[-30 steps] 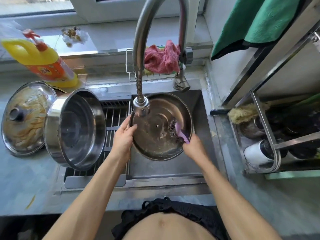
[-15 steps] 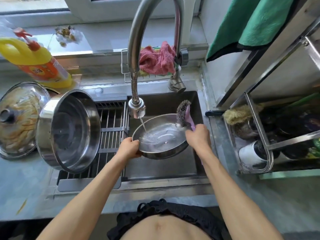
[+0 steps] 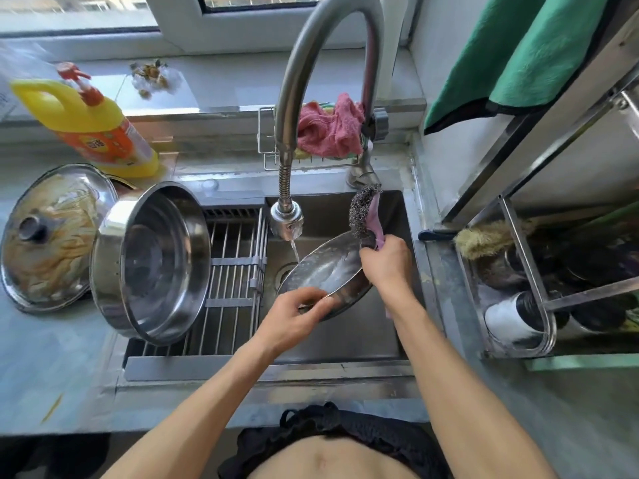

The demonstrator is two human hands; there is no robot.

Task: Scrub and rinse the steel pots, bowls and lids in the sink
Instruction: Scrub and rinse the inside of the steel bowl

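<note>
Over the steel sink basin (image 3: pixel 345 344), left hand (image 3: pixel 294 319) pinching tilted round steel lid (image 3: pixel 325 271) — right hand (image 3: pixel 387 261) gripping pink-handled steel-wool scrubber (image 3: pixel 363 212), thin tap stream (image 3: pixel 294 252) striking lid.

The lid (image 3: pixel 325 271) under the tap is shiny metal, wet and smooth. The scrubber (image 3: pixel 359 216) is rough grey wire, all tangled, with a soft pink plastic handle. The big pot (image 3: pixel 152 264) is bright steel, so glossy it shows reflections like a mirror. The other lid (image 3: pixel 52 233) is metal too, but smeared and dull with brown streaks. The tap (image 3: pixel 311 81) is smooth grey metal, not very shiny. The sink (image 3: pixel 345 340) is matt steel. The soap bottle (image 3: pixel 90 126) is glossy yellow plastic. The pink rag (image 3: pixel 328 129) is fuzzy cloth. The green towel (image 3: pixel 518 53) is soft, flat cloth.
</note>
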